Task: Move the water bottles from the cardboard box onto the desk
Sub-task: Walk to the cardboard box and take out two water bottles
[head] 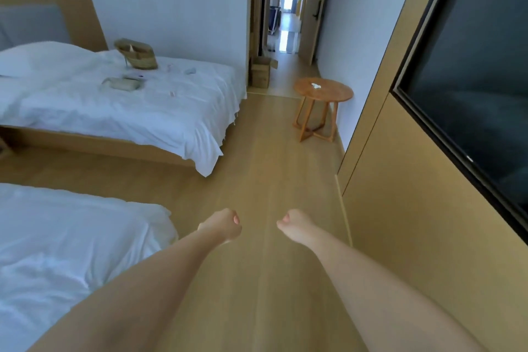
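Observation:
A brown cardboard box [261, 71] with open flaps stands on the floor far ahead, by the wall corner at the start of the corridor. Its inside is hidden, and no water bottles or desk show. Both my arms stretch forward over the wooden floor. My left hand [221, 226] is curled into a fist and holds nothing. My right hand [294, 224] is also a fist with nothing in it. The two fists hang side by side, a short gap between them, far from the box.
Two white beds lie on the left, the near one [71, 237] and the far one [120, 103] carrying a woven basket [137, 54] and small items. A round wooden side table [323, 91] stands by the right wall. A dark TV [471, 71] hangs on the right panel.

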Motion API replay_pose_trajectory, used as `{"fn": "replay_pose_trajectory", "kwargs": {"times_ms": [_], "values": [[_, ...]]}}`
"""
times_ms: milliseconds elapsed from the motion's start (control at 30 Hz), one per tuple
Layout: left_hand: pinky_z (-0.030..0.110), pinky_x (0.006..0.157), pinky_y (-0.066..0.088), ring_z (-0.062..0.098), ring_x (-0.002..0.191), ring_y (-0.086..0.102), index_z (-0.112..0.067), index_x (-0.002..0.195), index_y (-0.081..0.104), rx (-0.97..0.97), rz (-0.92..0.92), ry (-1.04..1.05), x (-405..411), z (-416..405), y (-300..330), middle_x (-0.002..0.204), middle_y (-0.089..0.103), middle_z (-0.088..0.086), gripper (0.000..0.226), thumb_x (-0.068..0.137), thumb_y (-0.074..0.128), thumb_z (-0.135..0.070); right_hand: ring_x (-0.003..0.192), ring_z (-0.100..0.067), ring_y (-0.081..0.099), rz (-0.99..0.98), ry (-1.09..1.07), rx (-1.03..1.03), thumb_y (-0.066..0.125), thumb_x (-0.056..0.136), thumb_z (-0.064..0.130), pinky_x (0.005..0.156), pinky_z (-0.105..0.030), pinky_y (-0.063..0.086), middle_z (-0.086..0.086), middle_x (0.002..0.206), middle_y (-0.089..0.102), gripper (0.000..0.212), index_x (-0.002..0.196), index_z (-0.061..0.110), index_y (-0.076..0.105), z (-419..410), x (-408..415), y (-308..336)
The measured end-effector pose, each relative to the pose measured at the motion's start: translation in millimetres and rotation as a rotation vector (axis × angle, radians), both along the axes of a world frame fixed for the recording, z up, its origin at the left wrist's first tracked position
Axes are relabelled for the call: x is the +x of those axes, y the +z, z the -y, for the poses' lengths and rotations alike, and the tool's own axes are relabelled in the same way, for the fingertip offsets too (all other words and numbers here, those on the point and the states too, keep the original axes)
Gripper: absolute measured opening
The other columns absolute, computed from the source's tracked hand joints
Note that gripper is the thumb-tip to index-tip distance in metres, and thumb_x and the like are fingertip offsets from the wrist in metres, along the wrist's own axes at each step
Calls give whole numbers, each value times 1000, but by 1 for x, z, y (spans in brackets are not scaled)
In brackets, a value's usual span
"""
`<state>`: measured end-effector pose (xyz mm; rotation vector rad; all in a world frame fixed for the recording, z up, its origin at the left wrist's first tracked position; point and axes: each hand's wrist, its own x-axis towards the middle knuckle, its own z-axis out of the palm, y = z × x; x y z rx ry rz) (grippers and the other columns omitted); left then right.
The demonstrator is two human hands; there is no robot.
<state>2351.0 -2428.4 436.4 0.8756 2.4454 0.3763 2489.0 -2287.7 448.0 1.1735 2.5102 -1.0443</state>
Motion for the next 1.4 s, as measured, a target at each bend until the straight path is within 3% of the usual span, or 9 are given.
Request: {"fn": "replay_pose_trajectory", "kwargs": {"times_ms": [100,167,333,567,933,1067,1167,1300,1400], "values": [[31,86,48,19,110,58,-23,116,60,-37,22,24,-48,-31,-7,121,61,-3,34,88,41,-22,78,-26,53,24,76,39,47,95,28,71,-33,39,-5,74,49,25,74,17,49,-39,-56,-4],[30,85,47,19,109,59,-22,115,60,-58,31,47,-85,-54,-17,120,61,-2,33,88,42,-22,74,-24,49,45,92,47,46,95,29,69,-33,37,0,71,45,28,69,20,40,-65,-93,-12],[31,89,46,20,108,59,-17,117,60,-68,29,12,-197,-132,-36,118,61,0,31,90,45,-22,68,-23,47,95,104,96,46,97,27,65,-32,35,-2,72,45,29,70,17,41,-144,-189,-33],[23,61,33,19,76,43,-17,75,47,-53,71,-85,-353,-264,-17,81,46,0,14,88,44,-13,115,-31,58,178,49,156,48,99,32,90,-32,46,-17,124,62,38,119,2,59,-257,-321,-26],[24,52,24,14,54,29,-19,60,28,-57,85,-116,-514,-461,-35,62,31,-2,32,88,40,-11,106,-30,59,156,25,216,50,97,33,85,-34,49,-12,116,62,33,115,6,58,-458,-496,-18],[24,65,39,17,79,45,-15,92,51,-57,90,-80,-587,-545,-40,86,48,-1,10,93,41,-16,104,-28,59,182,76,197,49,98,34,84,-35,49,-11,116,62,33,115,7,57,-541,-564,-30],[29,80,43,19,90,50,-10,108,57,-32,80,-73,-640,-603,-31,101,54,3,22,94,41,-16,104,-27,59,224,124,189,48,98,34,84,-35,49,-10,116,60,35,118,6,55,-605,-619,-24],[25,72,38,18,85,45,-14,97,52,-51,101,-40,-708,-662,-22,92,49,1,11,95,42,-13,84,-23,55,186,171,216,46,97,32,65,-31,44,-6,92,57,24,99,10,54,-675,-696,-3],[14,58,28,7,66,37,-18,71,41,-104,84,12,-761,-705,-20,72,35,-6,27,96,43,-10,90,-25,57,163,201,229,47,98,33,75,-33,47,-10,108,61,32,112,7,56,-717,-756,0]]}}
